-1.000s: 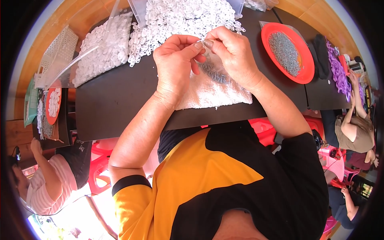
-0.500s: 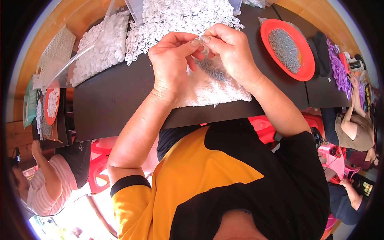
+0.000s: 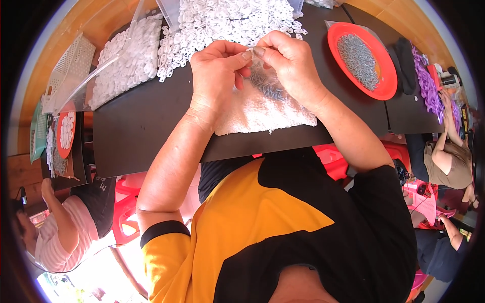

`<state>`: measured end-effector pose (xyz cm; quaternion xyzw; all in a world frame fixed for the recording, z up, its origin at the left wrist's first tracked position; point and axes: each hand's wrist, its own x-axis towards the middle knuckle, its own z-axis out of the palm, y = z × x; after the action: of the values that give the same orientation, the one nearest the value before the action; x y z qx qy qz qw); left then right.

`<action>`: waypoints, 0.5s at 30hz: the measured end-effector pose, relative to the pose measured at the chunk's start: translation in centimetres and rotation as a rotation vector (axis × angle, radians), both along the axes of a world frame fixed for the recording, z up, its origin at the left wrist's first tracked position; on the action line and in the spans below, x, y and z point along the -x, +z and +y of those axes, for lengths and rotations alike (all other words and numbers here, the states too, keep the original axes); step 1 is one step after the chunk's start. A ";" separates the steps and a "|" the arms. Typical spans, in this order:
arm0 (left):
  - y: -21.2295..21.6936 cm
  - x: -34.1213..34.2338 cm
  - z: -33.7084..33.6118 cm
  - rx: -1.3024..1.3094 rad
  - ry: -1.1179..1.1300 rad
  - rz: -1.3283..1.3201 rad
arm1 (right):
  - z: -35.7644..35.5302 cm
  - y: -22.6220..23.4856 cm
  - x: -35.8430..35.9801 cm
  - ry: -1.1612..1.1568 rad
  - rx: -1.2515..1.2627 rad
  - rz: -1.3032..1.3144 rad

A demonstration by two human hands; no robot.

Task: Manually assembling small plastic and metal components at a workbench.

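Note:
Over a white towel (image 3: 273, 116), my left hand (image 3: 216, 70) and my right hand (image 3: 293, 65) meet fingertip to fingertip. Both are closed in a pinch, thumb against fingers. A tiny whitish bit shows where the tips meet, too small and too covered to name. Below my fingers, a small heap of thin grey metal pieces (image 3: 273, 92) lies on the towel. Just beyond my hands spreads a large pile of white oval plastic pieces with holes (image 3: 227, 22), partly hidden by my fingers.
At the right, a red plate (image 3: 388, 83) holds many small metal pieces. A clear bag (image 3: 129, 60) of white pieces lies left, near a white perforated basket (image 3: 76, 65). Purple pieces (image 3: 429, 88) lie far right. Other people sit at both sides. The dark table's (image 3: 146, 129) front edge is close.
My hands stay pinched together at nearly the same spot, with a slight shift of the fingers. At the right, a co-worker's arm has moved.

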<state>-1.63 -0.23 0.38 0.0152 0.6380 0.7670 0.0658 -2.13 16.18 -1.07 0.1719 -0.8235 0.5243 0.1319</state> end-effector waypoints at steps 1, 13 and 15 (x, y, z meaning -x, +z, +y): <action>0.0 -0.2 0.1 0.000 -0.001 -0.002 | -0.2 0.0 -0.2 -0.001 0.000 -0.002; 0.1 -0.4 0.6 -0.104 0.065 -0.044 | 0.2 1.0 -0.2 0.011 0.001 0.036; 0.1 -0.3 0.4 -0.128 0.059 -0.098 | 0.2 0.4 0.4 0.008 -0.050 0.194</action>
<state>-1.35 0.13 0.51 -0.0370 0.5838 0.8078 0.0730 -2.52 16.40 -0.66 0.2286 -0.8190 0.4849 0.2047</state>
